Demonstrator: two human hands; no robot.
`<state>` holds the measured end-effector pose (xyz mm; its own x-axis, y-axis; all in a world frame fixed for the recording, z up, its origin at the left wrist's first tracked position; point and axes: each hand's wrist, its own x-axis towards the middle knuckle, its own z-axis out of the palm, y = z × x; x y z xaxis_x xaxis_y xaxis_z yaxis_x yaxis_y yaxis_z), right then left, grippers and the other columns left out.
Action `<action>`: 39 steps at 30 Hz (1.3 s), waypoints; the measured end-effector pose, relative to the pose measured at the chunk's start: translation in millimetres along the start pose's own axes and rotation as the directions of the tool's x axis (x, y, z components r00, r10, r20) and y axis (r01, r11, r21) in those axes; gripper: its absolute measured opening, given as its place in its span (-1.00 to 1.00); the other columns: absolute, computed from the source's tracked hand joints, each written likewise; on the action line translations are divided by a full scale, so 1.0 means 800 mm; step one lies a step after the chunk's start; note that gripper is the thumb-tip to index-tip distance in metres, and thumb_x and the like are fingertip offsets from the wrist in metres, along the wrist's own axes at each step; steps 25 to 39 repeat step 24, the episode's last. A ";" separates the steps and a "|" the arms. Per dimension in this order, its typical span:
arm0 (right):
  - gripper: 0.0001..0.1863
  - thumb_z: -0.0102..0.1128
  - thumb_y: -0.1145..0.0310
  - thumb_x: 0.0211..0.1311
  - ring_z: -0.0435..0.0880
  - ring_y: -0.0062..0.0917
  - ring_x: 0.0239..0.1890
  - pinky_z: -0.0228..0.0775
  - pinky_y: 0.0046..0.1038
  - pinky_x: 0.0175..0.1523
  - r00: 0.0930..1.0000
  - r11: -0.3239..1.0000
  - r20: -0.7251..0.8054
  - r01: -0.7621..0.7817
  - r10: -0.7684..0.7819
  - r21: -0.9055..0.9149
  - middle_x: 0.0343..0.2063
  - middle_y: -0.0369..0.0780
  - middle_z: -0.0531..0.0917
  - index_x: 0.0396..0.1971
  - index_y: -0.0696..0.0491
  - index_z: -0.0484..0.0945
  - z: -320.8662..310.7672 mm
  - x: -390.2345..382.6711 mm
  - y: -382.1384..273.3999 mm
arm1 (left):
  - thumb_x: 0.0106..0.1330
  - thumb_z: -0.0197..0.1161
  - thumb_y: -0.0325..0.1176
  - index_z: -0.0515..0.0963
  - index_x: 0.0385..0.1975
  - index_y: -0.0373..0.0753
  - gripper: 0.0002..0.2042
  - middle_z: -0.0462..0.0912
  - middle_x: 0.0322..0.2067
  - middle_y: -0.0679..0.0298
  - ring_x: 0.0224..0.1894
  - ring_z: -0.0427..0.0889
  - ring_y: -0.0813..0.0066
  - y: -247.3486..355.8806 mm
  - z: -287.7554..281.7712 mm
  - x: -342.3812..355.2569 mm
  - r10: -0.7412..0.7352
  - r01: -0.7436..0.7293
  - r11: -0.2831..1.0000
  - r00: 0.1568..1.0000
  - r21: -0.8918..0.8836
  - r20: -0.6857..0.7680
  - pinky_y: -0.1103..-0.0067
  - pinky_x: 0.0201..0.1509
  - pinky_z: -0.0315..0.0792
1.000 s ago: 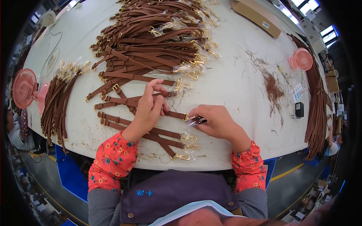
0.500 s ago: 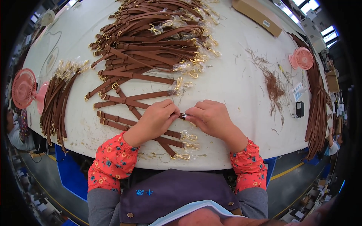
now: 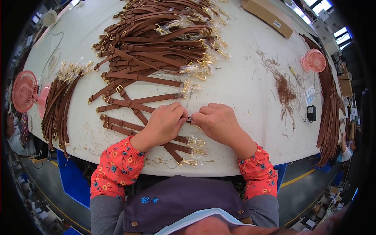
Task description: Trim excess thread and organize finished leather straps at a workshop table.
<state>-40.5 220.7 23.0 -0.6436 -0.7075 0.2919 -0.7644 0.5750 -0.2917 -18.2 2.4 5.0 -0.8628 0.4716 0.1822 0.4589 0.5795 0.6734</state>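
Observation:
My left hand (image 3: 166,123) and my right hand (image 3: 217,122) meet over the near part of the table, fingertips pinched almost together. Between them shows a sliver of a small dark, shiny thing (image 3: 189,120); the fingers hide its kind. Brown leather straps (image 3: 150,100) with gold buckles lie crosswise under and beside my left hand. Several snap hooks (image 3: 188,161) in clear plastic film end the straps just below my hands. Beyond them a large heap of similar straps (image 3: 156,43) covers the far middle.
A bundle of straps (image 3: 60,105) hangs over the left edge beside a pink fan (image 3: 25,92). To the right are brown thread scraps (image 3: 284,90), a black adapter (image 3: 311,113), another pink fan (image 3: 314,60) and long strips (image 3: 328,117). A cardboard box (image 3: 268,15) lies at the back.
Both hands stay in nearly the same place. The fingertips have shifted slightly, and less of the small shiny thing between them shows now.

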 end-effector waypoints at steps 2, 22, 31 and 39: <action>-0.86 0.34 0.27 0.13 0.55 -0.48 -0.51 0.41 -0.39 -0.41 1.000 1.000 0.006 0.000 0.000 -0.008 -0.62 -0.37 0.51 -0.52 -0.09 0.56 0.000 0.000 0.001 | 0.20 0.25 -0.51 0.47 -0.33 -0.25 -0.89 0.54 -0.33 0.14 -0.27 0.55 0.01 0.000 0.000 0.000 -0.004 0.004 1.000 1.000 0.005 0.011 0.25 -0.25 0.39; -0.87 0.35 0.23 0.20 0.61 -0.43 -0.48 0.45 -0.37 -0.41 0.999 0.997 -0.015 -0.045 0.046 0.059 -0.57 -0.35 0.56 -0.44 -0.09 0.59 0.004 -0.001 -0.001 | 0.20 0.31 -0.53 0.62 -0.23 -0.24 -0.84 0.57 -0.34 0.18 -0.30 0.63 0.16 -0.006 -0.015 -0.007 0.018 -0.018 1.000 1.000 -0.016 -0.022 0.38 -0.28 0.51; -0.87 0.35 0.24 0.19 0.61 -0.44 -0.46 0.45 -0.38 -0.40 0.999 0.998 -0.001 -0.033 0.033 0.056 -0.57 -0.35 0.56 -0.43 -0.09 0.59 0.005 -0.001 -0.001 | 0.19 0.34 -0.53 0.64 -0.23 -0.26 -0.84 0.59 -0.33 0.18 -0.31 0.65 0.19 -0.005 -0.013 -0.005 0.015 -0.015 0.999 1.000 0.031 -0.015 0.42 -0.27 0.52; -0.87 0.35 0.24 0.19 0.61 -0.44 -0.46 0.45 -0.38 -0.40 0.999 0.998 -0.001 -0.033 0.033 0.056 -0.57 -0.35 0.56 -0.43 -0.09 0.59 0.005 -0.001 -0.001 | 0.19 0.34 -0.53 0.64 -0.23 -0.26 -0.84 0.59 -0.33 0.18 -0.31 0.65 0.19 -0.005 -0.013 -0.005 0.015 -0.015 0.999 1.000 0.031 -0.015 0.42 -0.27 0.52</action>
